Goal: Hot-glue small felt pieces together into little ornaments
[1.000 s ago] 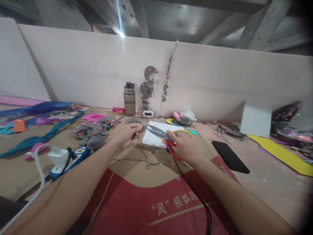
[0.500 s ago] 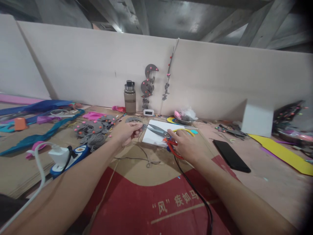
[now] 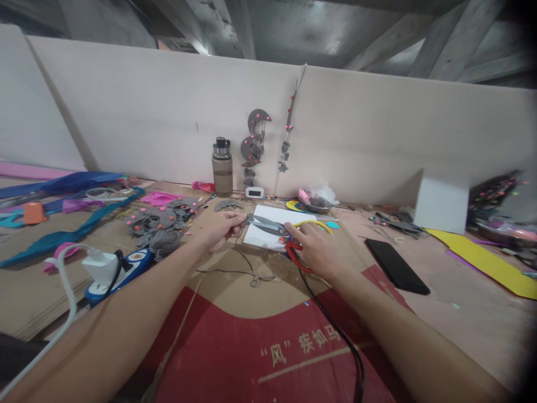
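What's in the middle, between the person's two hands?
The blades of the scissors, held in the right hand and pointing toward the left hand; a white sheet lies below, in the head view.

Left hand pinches small gray piece, right at scissors tips. Right hand grips scissors by the red and yellow handles, blades parted above white sheet. Gray string loose on printed cardboard. Gray cutouts with pink dots and blue-and-white power strip on the left; black phone and yellow strip on the right. Bottle upright by the wall, small digital clock nearby.
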`<state>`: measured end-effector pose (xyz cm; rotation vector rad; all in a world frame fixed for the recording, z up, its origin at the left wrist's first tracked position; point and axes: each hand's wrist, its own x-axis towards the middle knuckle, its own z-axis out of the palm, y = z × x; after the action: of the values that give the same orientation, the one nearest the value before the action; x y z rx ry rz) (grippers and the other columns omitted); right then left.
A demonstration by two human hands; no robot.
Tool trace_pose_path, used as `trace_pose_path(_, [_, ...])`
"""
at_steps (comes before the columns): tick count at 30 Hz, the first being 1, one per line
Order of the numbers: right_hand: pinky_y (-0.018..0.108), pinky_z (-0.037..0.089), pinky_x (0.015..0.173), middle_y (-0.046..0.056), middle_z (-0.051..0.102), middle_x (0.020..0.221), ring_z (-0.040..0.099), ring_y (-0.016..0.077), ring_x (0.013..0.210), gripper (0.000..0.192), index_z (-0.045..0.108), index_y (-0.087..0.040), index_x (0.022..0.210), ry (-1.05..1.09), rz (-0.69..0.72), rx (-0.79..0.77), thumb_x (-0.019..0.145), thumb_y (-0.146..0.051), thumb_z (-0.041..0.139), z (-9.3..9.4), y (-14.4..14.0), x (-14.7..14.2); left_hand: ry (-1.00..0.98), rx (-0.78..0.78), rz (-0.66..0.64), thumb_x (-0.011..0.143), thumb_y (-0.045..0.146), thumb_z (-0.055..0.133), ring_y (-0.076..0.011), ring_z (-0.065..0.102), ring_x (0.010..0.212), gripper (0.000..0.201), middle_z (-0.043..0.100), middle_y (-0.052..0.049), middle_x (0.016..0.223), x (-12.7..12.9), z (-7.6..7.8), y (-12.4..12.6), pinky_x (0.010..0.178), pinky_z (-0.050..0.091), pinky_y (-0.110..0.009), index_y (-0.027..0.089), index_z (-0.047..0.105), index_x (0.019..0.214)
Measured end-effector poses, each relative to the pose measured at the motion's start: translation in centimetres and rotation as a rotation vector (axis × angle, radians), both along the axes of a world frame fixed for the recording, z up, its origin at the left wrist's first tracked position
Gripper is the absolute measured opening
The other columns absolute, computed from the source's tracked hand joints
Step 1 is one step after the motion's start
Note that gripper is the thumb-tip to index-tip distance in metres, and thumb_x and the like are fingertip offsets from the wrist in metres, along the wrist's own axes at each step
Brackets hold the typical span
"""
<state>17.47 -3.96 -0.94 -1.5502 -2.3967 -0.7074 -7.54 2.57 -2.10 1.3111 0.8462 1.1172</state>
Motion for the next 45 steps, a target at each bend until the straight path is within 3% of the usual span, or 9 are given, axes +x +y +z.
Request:
trace_pose_path(12, [0.028,0.032,0.067,0.010,0.058,0.102,0.049,0.0208,0.091,0.040,0.043,-0.026,0.129,0.008,-0.002,-0.011,0.089,-0.029,0.040,0.14,-0.12,-0.04,-0.027,-0.027,0.016,0.065,0.034,0.073,-0.0041,0.036,0.047,0.027,0.048,0.002,0.057,-0.12,-0.23,0.17,0.042,0.022,-0.018,0.011,0.060,0.070])
trace_pose_path(32, [0.030,0.034,0.076,0.009,0.059,0.105,0.050,0.0214,0.095,0.045,0.042,-0.027,0.132,0.024,0.041,-0.023,0.088,-0.024,0.040,-0.18,0.10,0.12,-0.116,-0.115,-0.039,0.067,0.030,0.072,-0.0040,0.037,0.045,0.025,0.046,0.002,0.054,0.45,-0.01,-0.43,0.041,0.025,-0.017,0.011,0.056,0.066])
trace_pose_path(45, [0.028,0.035,0.073,0.009,0.059,0.104,0.051,0.0203,0.091,0.050,0.040,-0.027,0.133,-0.007,0.020,-0.054,0.084,-0.017,0.042,-0.06,0.00,0.08,-0.129,-0.099,-0.041,0.065,0.031,0.073,-0.0038,0.036,0.044,0.028,0.045,0.003,0.052,0.42,-0.32,-0.13,0.041,0.024,-0.017,0.011,0.055,0.063])
